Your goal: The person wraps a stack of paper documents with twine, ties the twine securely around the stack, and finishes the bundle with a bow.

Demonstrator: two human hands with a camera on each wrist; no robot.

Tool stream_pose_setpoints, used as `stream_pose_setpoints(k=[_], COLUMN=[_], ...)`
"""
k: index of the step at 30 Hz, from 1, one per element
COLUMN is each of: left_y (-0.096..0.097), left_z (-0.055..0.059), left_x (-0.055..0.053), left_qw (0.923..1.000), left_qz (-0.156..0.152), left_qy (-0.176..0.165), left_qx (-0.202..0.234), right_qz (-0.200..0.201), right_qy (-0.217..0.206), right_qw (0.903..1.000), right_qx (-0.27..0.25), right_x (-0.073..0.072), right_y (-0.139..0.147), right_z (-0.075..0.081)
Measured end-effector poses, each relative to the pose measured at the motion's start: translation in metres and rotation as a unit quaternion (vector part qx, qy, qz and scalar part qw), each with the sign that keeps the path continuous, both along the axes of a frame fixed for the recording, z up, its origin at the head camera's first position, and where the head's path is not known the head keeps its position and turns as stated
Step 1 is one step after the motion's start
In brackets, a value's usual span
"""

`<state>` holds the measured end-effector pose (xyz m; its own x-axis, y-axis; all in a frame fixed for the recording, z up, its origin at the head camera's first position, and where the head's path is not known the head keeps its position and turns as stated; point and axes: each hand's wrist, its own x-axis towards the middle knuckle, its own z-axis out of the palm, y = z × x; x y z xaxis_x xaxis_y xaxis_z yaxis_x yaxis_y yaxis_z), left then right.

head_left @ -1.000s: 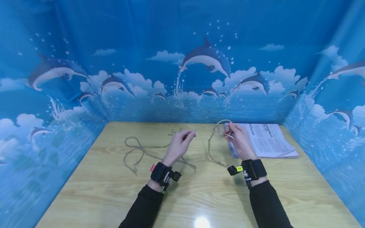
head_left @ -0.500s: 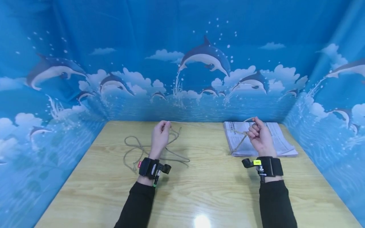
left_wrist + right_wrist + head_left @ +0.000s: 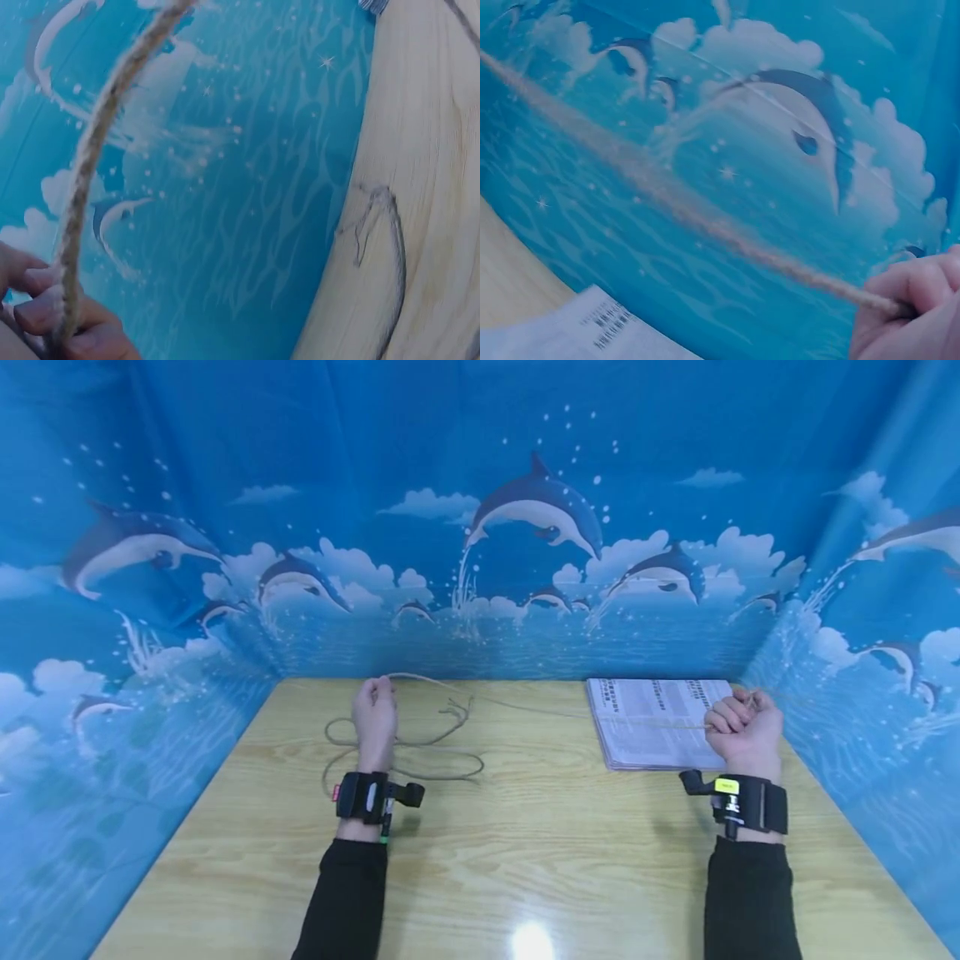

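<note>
A thin tan rope (image 3: 525, 706) runs through the air between my two hands, sagging slightly. My left hand (image 3: 375, 722) pinches it at the back left of the table; in the left wrist view the rope (image 3: 90, 150) rises from between the fingers. At the right, my right hand (image 3: 745, 735) grips the rope in curled fingers, beside the newspapers. From that fist the rope (image 3: 667, 195) stretches up and left in the right wrist view, partly blurred. More rope (image 3: 438, 777) lies in loose loops near my left hand, with a frayed or knotted end. Whether it joins the held length I cannot tell.
A stack of folded newspapers (image 3: 652, 727) lies at the back right of the wooden table (image 3: 525, 860). A blue curtain (image 3: 420, 443) printed with dolphins encloses the table's back and both sides.
My hands have moved well apart, the left one leftward and the right one rightward past the newspapers. The rope, earlier a hanging loop by the right hand, now spans between them.
</note>
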<state>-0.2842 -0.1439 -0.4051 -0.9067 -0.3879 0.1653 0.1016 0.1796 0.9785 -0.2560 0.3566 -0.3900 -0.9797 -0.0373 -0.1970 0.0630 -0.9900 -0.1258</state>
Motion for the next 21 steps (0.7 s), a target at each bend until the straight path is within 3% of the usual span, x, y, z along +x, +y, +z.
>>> stream_pose_setpoints(k=[3,6,7,8,9,10,12,16,17,19,21], left_y=[-0.005,-0.002,0.001,0.004,0.009,0.015,0.029,0.059,0.067,0.079,0.089], left_z=[-0.002,-0.003,-0.003,-0.003,-0.004,-0.004,-0.006,-0.01,-0.012,-0.015,-0.018], left_x=[-0.001,0.0,0.0,0.001,0.002,0.004,0.007,0.015,0.016,0.019,0.022], left_qw=[0.9989,0.9863,0.9782,0.9693,0.9597,0.9512,0.9338,0.9022,0.8961,0.8892,0.8869], left_qz=[-0.04,-0.14,-0.178,-0.215,-0.248,-0.275,-0.321,-0.388,-0.399,-0.408,-0.406], left_qy=[-0.014,-0.045,-0.056,-0.066,-0.072,-0.076,-0.08,-0.065,-0.059,-0.052,-0.048], left_qx=[-0.022,-0.075,-0.09,-0.1,-0.111,-0.117,-0.136,-0.178,-0.186,-0.2,-0.215], right_qz=[-0.022,-0.077,-0.097,-0.118,-0.128,-0.134,-0.123,-0.021,0.007,0.066,0.119], right_qy=[-0.007,-0.009,-0.01,-0.013,-0.016,-0.02,-0.021,0.023,0.039,0.074,0.107], right_qw=[0.9997,0.9946,0.9879,0.9752,0.9568,0.9303,0.8673,0.7165,0.6857,0.6285,0.5926], right_qx=[-0.007,0.069,0.121,0.187,0.261,0.341,0.482,0.697,0.727,0.771,0.789], right_x=[0.006,0.012,0.014,0.015,0.015,0.015,0.012,0.002,0.0,-0.002,-0.001], right_y=[0.009,0.013,0.013,0.012,0.011,0.008,-0.003,-0.044,-0.057,-0.087,-0.115], right_z=[0.001,0.005,0.006,0.008,0.009,0.01,0.011,0.009,0.007,0.002,-0.006])
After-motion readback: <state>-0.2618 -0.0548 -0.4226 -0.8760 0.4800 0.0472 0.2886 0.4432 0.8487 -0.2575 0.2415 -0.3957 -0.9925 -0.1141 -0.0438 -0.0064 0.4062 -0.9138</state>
